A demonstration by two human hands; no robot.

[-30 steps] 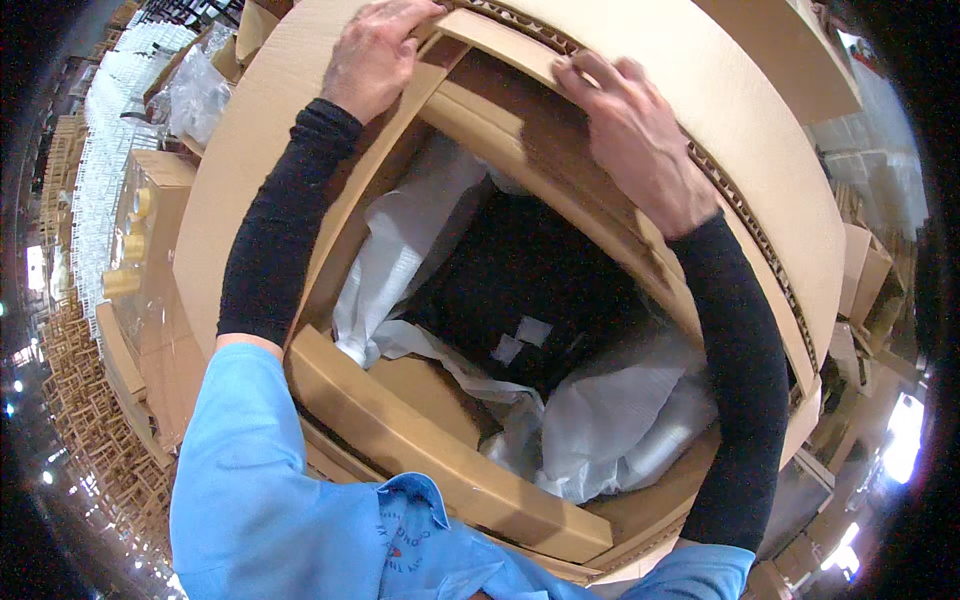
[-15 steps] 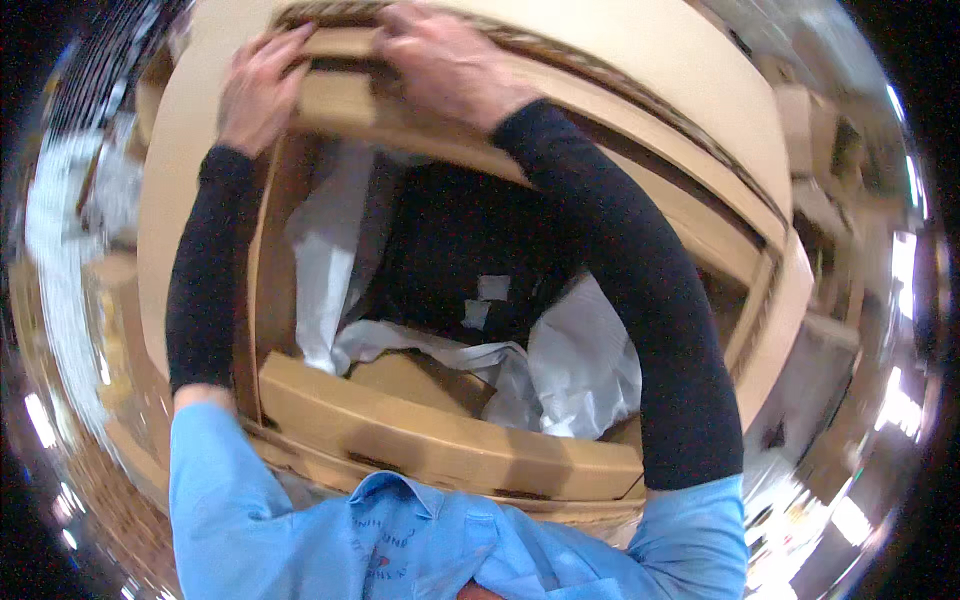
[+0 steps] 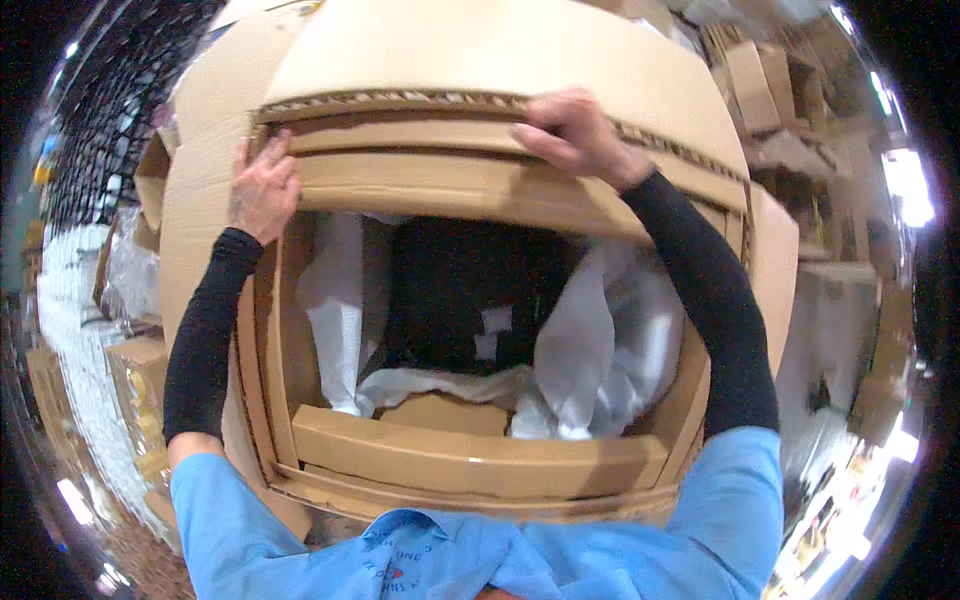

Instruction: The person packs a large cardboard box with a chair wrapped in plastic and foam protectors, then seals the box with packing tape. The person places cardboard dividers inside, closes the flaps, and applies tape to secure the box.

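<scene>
A large open cardboard box point(image 3: 480, 492) stands in front of me. Inside it lies a black object point(image 3: 470, 280) with two small pale patches on it, wrapped about by white foam sheeting point(image 3: 575, 350). Long folded cardboard pieces line the walls; one far piece point(image 3: 400, 185) runs along the back and a near piece point(image 3: 480, 455) along the front. At the far left corner, my left hand point(image 3: 265, 195) rests with fingers spread on the cardboard edge. My right hand point(image 3: 580, 135) is at the far rim, fingers curled and thumb pointing left; whether cardboard is between them is hidden.
The far flap point(image 3: 500, 50) lies folded outward, and a right flap point(image 3: 775, 260) hangs out sideways. Other cardboard boxes point(image 3: 760, 85) are stacked at the far right. Clear plastic wrap point(image 3: 130, 260) and a smaller carton point(image 3: 140, 360) are on the left.
My right hand has moved right along the far rim, away from my left hand. My left hand stays by the far left corner. The view has shifted, and the far cardboard piece shows more fully.
</scene>
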